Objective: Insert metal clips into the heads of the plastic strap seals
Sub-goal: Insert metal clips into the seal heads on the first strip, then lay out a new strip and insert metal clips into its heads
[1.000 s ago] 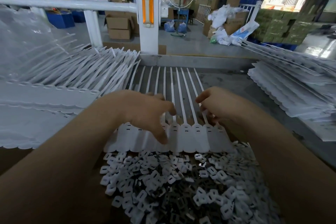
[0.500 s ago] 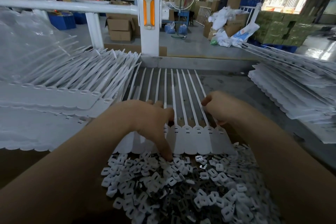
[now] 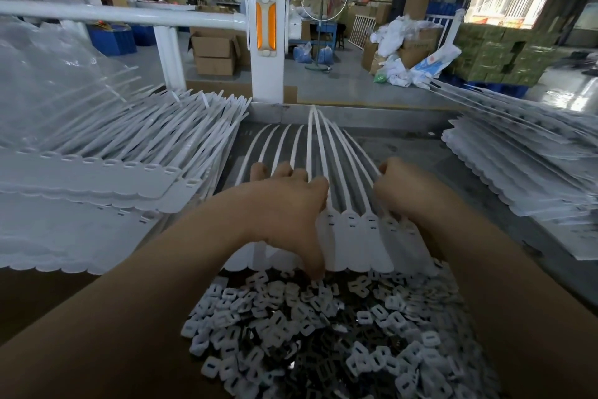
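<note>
A white sheet of joined strap seals (image 3: 359, 236) lies in front of me, its slotted heads toward me and its thin straps pointing away. My left hand (image 3: 284, 207) lies over the sheet's left half, fingers curled across the straps and thumb down at the near edge. At the sheet's right side, my right hand (image 3: 411, 191) grips the outer straps with curled fingers. The far strap ends bunch together and curve upward. A heap of small metal clips (image 3: 323, 334) fills the space just below the sheet.
A tall stack of strap seal sheets (image 3: 97, 178) sits at the left under a clear plastic bag (image 3: 48, 81). Another stack (image 3: 524, 165) lies at the right. A white post (image 3: 265, 42) and rail stand behind the metal table edge (image 3: 372, 113).
Both hands have moved farther up the sheet. The straps, flat and parallel before, now bend upward and converge at their far ends.
</note>
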`<action>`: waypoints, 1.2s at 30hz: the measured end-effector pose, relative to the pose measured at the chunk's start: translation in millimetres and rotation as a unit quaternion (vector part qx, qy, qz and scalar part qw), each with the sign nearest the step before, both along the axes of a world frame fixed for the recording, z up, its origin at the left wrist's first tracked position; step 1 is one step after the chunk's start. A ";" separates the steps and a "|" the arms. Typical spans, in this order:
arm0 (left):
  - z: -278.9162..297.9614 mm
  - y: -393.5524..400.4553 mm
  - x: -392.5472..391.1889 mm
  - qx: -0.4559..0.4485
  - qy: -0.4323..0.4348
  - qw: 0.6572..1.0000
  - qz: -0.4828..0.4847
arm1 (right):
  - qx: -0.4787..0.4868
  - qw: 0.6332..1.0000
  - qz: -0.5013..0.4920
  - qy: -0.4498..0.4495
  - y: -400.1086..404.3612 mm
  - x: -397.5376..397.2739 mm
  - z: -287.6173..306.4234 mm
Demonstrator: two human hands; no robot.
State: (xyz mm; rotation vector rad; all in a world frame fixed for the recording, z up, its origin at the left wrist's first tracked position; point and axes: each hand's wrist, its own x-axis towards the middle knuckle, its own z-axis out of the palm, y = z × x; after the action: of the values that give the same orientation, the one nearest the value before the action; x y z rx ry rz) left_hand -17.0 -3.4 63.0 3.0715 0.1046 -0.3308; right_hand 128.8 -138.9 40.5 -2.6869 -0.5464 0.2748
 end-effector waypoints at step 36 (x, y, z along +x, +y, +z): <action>-61.1 48.9 32.8 -0.046 -0.218 0.974 0.045 | -0.004 0.988 0.152 -0.002 -0.1 -4.2 -3.2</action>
State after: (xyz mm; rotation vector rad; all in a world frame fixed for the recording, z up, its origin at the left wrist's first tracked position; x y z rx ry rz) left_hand 15.8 45.6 1.8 2.9516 0.2009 0.3352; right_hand 124.6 -139.0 37.3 -2.6043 -0.9596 0.3550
